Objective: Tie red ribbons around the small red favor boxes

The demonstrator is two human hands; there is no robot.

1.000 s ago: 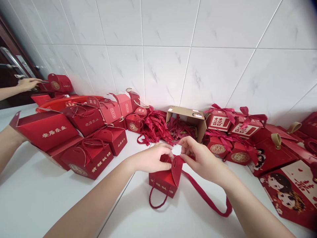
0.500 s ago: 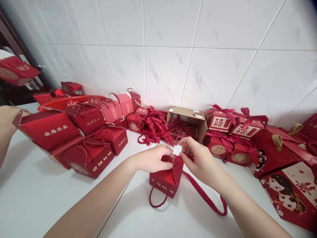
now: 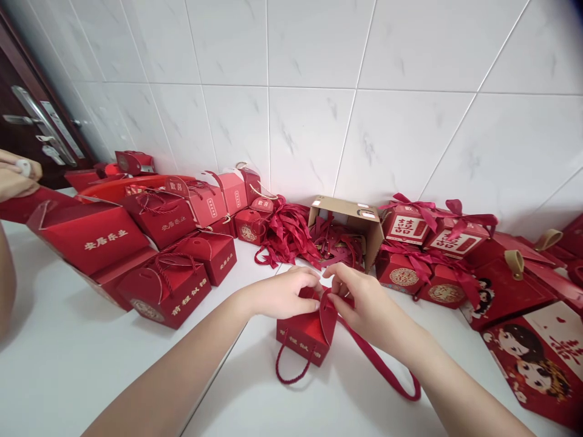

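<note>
A small red gift box point(image 3: 301, 335) with gold lettering and a cord handle stands on the white counter in front of me. My left hand point(image 3: 285, 292) is closed over its top left side. My right hand point(image 3: 364, 300) pinches a dark red ribbon point(image 3: 380, 366) at the box's rounded top flap. The ribbon loops away over the counter to the right, under my right forearm.
Several red gift boxes point(image 3: 166, 288) crowd the left of the white counter point(image 3: 68, 364). A pile of ribbons point(image 3: 286, 233) and an open cardboard box point(image 3: 350, 227) lie against the tiled wall. More ribbon-tied boxes point(image 3: 414, 227) and flat red cartons point(image 3: 542, 358) sit right. Another person's hand point(image 3: 13, 176) is at far left.
My hands have drawn closer together over the box top and lowered a little. The other person's hand at far left has moved, and the red box it lifted has dropped out of sight.
</note>
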